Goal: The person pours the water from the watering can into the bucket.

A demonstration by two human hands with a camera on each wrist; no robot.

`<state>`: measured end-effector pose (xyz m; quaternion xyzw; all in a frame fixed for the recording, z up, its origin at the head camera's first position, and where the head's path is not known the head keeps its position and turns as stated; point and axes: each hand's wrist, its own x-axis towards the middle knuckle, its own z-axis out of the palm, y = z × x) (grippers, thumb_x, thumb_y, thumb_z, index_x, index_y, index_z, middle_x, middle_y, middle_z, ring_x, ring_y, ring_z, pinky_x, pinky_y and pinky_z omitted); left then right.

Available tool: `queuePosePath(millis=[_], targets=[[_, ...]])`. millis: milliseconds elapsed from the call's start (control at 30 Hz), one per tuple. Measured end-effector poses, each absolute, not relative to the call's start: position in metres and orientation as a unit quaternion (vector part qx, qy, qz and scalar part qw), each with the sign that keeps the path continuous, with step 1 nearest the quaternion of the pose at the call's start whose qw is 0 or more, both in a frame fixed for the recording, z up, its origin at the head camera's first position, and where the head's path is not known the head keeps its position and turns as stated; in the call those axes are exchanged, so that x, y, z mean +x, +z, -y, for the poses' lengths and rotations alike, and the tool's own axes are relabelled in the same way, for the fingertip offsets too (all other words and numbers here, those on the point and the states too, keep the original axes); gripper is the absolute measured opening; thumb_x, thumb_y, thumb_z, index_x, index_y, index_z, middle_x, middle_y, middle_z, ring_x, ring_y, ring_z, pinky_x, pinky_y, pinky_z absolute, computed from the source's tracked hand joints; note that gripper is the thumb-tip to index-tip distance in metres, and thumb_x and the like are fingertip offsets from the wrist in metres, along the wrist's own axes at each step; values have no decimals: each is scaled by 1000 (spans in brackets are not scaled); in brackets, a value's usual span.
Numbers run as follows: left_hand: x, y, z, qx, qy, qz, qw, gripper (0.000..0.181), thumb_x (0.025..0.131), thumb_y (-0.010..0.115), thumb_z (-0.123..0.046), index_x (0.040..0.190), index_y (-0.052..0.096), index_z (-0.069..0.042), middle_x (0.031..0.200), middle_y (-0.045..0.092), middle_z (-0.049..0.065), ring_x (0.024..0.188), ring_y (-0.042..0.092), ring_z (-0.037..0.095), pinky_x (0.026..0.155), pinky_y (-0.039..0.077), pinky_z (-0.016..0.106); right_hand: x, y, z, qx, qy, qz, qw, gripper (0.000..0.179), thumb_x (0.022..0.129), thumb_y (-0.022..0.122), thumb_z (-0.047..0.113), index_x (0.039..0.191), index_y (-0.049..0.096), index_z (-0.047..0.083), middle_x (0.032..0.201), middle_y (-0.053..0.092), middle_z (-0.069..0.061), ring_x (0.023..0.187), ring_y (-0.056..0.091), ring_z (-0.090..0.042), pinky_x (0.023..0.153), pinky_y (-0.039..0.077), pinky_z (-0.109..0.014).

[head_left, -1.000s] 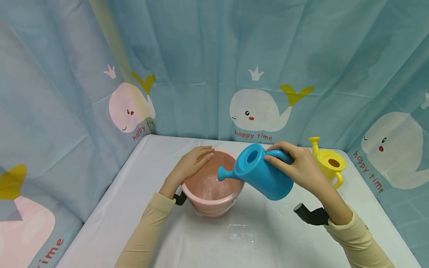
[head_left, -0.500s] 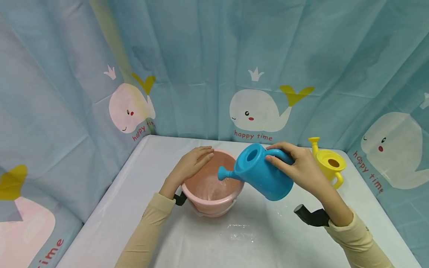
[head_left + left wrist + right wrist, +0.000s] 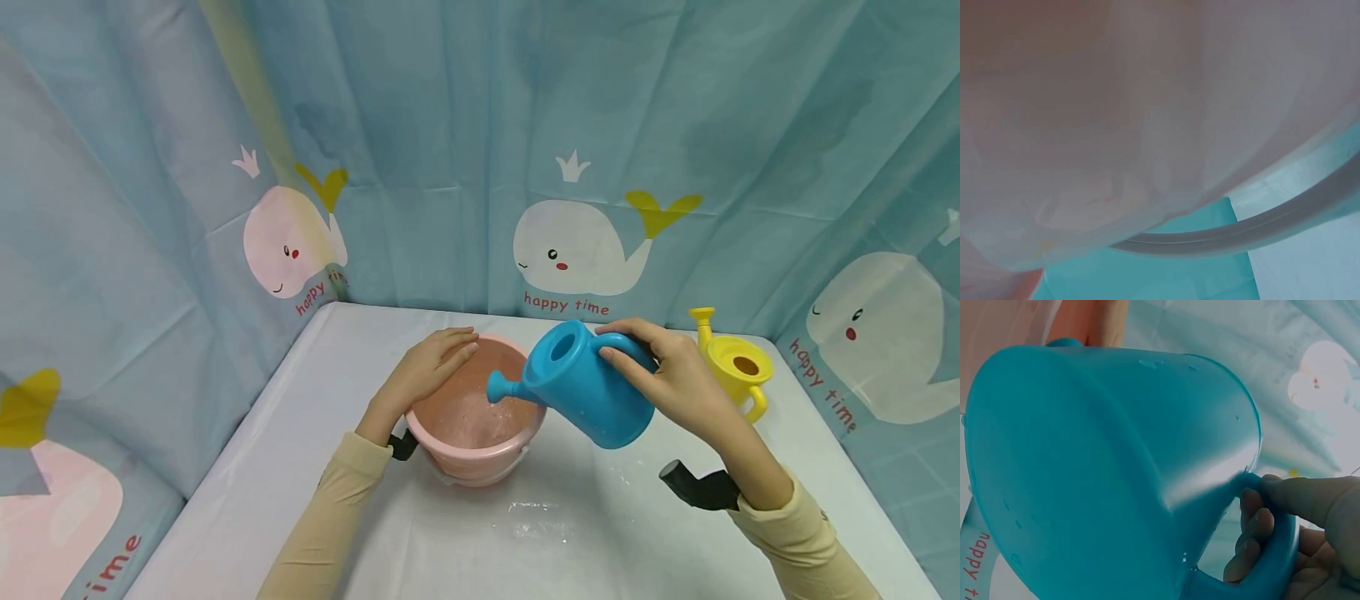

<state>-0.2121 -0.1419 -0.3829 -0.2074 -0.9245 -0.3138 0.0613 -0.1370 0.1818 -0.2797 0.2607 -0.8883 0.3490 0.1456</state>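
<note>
My right hand (image 3: 682, 375) grips the handle of a blue watering can (image 3: 588, 396), fingers curled through the loop and thumb on top. The can is tilted left, its spout over the mouth of a pink bucket (image 3: 480, 454). Water drops dot the can's body (image 3: 1122, 456) in the right wrist view. My left hand (image 3: 426, 367) rests on the bucket's left rim with fingers fairly straight. The bucket's inside looks wet and shiny. Its outer wall (image 3: 1147, 125) fills most of the left wrist view, with the pale bucket handle (image 3: 1210, 242) below.
A yellow watering can (image 3: 723, 354) stands at the back right of the white table (image 3: 450, 558), behind my right wrist. Water is spilled on the table in front of the bucket. A blue curtain (image 3: 420, 150) with whale prints encloses the back and sides.
The blue watering can stays tilted over the bucket, and my right thumb has shifted slightly right along its handle. My left hand and the bucket have not moved.
</note>
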Motion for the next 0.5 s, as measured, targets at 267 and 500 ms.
queuePosePath(millis=[267,500], targets=[[-212,-385,142,-207,-322,922,65,49,95,39,-53,130,55,-23,139,46,-6,133,37,18,108,32,45,-138,-280,-182,288,335,880,174,27,87,65,16,113,63,10,111,65,-8,101,62,-32,80,51,-54],[-213,-384,142,-207,-318,923,63,51,94,38,-55,131,54,-24,140,45,-6,133,37,18,108,31,45,-139,-282,-182,287,333,877,193,28,85,68,13,112,64,9,108,66,-7,99,62,-29,81,52,-53]])
